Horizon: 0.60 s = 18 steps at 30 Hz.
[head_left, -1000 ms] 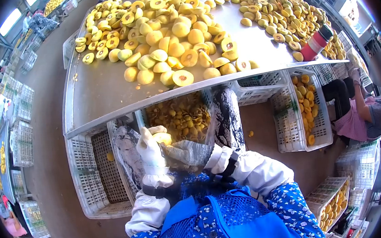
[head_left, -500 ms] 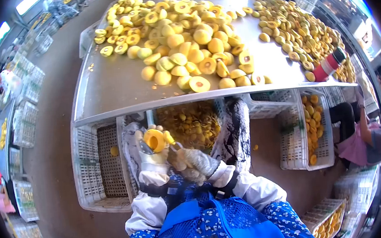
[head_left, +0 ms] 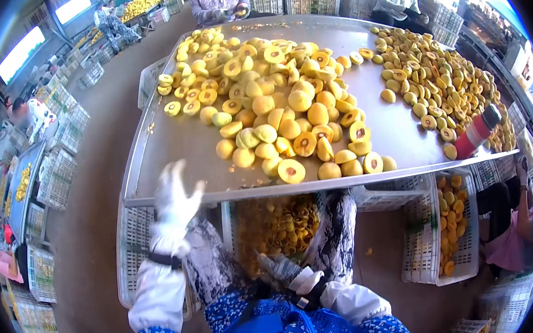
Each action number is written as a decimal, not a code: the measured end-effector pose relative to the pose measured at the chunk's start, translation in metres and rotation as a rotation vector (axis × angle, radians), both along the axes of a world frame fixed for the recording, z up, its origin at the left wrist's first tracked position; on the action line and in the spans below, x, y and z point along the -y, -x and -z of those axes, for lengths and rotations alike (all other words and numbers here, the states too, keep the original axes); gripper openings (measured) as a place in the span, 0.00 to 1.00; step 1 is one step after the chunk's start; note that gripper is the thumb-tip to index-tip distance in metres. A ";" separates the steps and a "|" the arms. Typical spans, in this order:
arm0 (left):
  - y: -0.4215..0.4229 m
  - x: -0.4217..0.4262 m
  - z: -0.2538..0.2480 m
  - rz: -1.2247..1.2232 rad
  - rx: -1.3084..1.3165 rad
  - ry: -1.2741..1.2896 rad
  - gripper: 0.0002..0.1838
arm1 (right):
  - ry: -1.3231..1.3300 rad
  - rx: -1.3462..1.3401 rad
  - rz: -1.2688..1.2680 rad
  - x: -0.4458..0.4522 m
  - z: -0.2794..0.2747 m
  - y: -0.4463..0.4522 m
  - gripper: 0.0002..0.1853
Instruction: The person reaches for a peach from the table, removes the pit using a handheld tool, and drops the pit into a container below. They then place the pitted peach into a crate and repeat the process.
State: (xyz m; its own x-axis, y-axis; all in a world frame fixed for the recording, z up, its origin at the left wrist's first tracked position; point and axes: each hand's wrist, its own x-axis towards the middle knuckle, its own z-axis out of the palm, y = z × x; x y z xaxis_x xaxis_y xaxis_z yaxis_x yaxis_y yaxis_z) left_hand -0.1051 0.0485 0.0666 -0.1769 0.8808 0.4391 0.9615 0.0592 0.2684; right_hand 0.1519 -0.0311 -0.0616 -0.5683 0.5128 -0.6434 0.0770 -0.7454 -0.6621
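My left hand (head_left: 177, 199), in a pale glove, reaches over the near table edge with fingers spread and nothing in it. Closest to it on the metal table is a heap of yellow peaches (head_left: 288, 128), many cut in half with brown pits or hollows showing. My right hand (head_left: 280, 269), in a grey glove, is low between my knees, its fingers curled; what they hold I cannot make out. Just beyond it, a crate (head_left: 227, 224) between my legs contains small yellow peach pieces (head_left: 284, 225).
Another heap of peach halves (head_left: 443, 81) covers the table's right side, beside a red flask (head_left: 476, 132). Below right stands a white crate (head_left: 421, 257) of peach halves. A crate (head_left: 136, 254) is at my left. People sit across the table (head_left: 324, 31) and at right.
My left hand has let go of the hollowed peach half and moved up and left to the table edge, opening. My right hand stays low. The view has tilted up.
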 end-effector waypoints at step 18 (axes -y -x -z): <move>-0.001 -0.108 0.003 0.398 1.585 0.283 0.24 | -0.577 -0.021 0.111 -0.049 0.015 -0.047 0.07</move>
State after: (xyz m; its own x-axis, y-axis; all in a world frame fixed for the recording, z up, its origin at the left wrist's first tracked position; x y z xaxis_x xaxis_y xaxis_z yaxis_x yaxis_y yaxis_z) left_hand -0.1038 0.1567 0.0638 -0.0213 0.9929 -0.1172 -0.2724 0.1070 0.9562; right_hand 0.1991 0.0175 -0.0762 -0.5004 0.8341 -0.2320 0.0017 -0.2670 -0.9637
